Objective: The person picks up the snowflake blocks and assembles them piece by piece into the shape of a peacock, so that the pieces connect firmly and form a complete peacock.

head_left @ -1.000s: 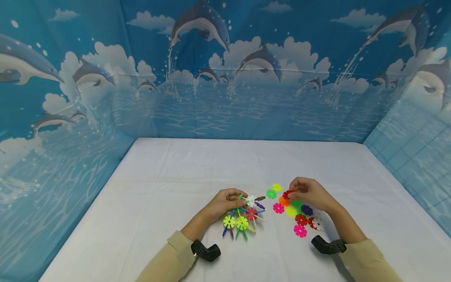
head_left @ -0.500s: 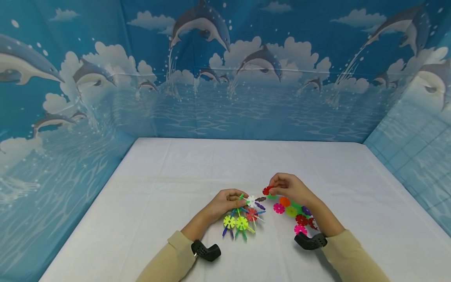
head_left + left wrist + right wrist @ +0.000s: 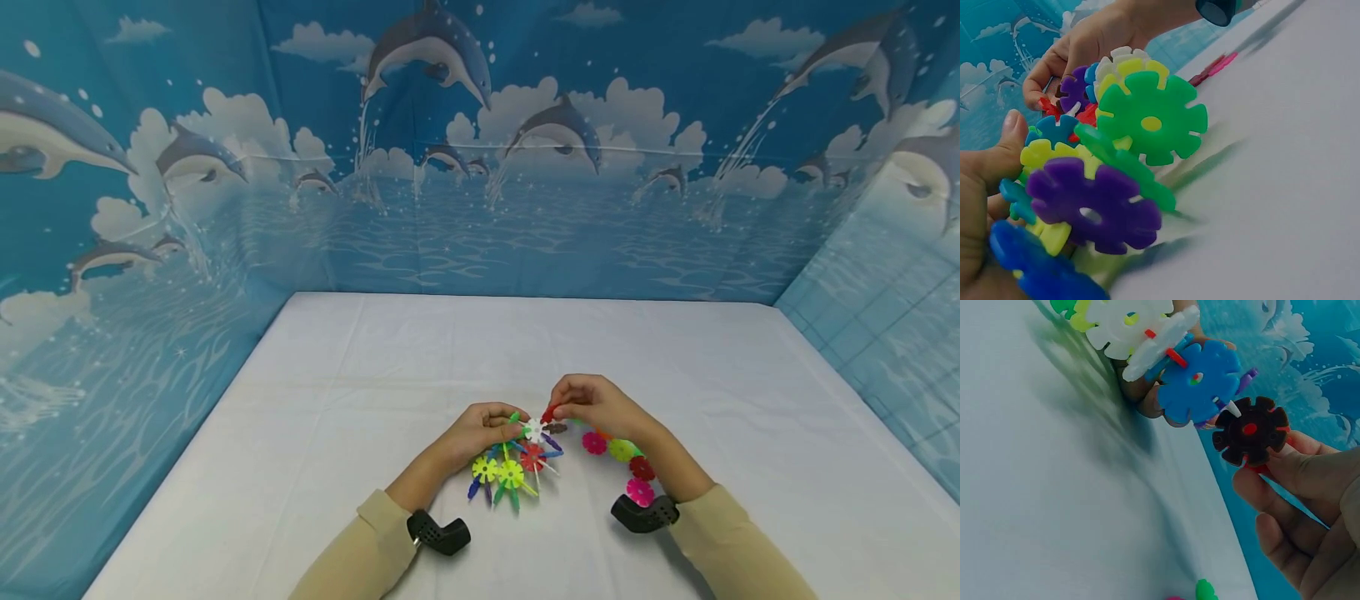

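My left hand (image 3: 477, 433) grips a built-up cluster of slotted plastic snowflake discs (image 3: 511, 474), fingers and thumb at its upper left. In the left wrist view a green disc (image 3: 1175, 119) and a purple disc (image 3: 1119, 200) of the cluster face the camera. Between thumb and fingertips, my right hand (image 3: 596, 407) pinches a red disc (image 3: 550, 412) right at the cluster's white disc (image 3: 533, 430). The right wrist view has a dark brown disc (image 3: 1232, 434) on the cluster in front of those fingertips, mostly hiding the red one.
Loose discs lie right of the cluster, among them a pink one (image 3: 595, 442), a yellow one (image 3: 621, 451) and a dark red one (image 3: 642, 467); my right arm covers others. A white cloth (image 3: 420, 350) covers the table, with a dolphin-print curtain (image 3: 480, 242) behind.
My right hand has carried the red disc leftward from the loose pile to the cluster, turning it edge-on. The left hand stays in place; the cluster has tilted slightly.
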### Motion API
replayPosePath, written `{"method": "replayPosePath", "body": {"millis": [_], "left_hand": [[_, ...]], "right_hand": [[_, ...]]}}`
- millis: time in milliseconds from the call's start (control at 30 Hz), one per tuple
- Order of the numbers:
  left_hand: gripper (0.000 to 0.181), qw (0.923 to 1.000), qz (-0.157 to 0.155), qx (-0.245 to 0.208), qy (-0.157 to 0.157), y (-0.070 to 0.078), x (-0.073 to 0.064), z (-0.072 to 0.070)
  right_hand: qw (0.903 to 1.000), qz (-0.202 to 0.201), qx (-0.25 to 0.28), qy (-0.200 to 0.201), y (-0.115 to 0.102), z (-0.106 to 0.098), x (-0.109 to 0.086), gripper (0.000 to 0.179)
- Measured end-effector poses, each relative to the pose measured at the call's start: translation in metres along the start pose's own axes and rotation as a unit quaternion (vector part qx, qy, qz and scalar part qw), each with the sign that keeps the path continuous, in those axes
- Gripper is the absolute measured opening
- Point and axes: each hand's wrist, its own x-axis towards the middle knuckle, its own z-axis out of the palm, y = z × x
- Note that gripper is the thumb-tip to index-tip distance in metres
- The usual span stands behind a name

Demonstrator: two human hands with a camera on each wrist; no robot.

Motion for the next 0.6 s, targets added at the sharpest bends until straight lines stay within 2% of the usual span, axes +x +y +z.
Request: {"method": "replayPosePath", "body": {"millis": [100, 367, 600], "left_hand": [[0.034, 0.9999, 0.006, 0.010, 0.000, 0.000, 0.000, -0.001], [0.035, 0.9994, 0.006, 0.027, 0.023, -0.002, 0.000, -0.001], [0.035, 0.9993, 0.007, 0.029, 0.023, -0.001, 0.001, 0.000]], "right_hand": [[0.9999, -0.001, -0.006, 0.008, -0.001, 0.004, 0.001, 0.005], [0.9981, -0.014, -0.040, 0.045, 0.005, 0.014, 0.000, 0.007], [0.9983, -0.028, -0.032, 0.041, 0.003, 0.013, 0.000, 0.005]]}}
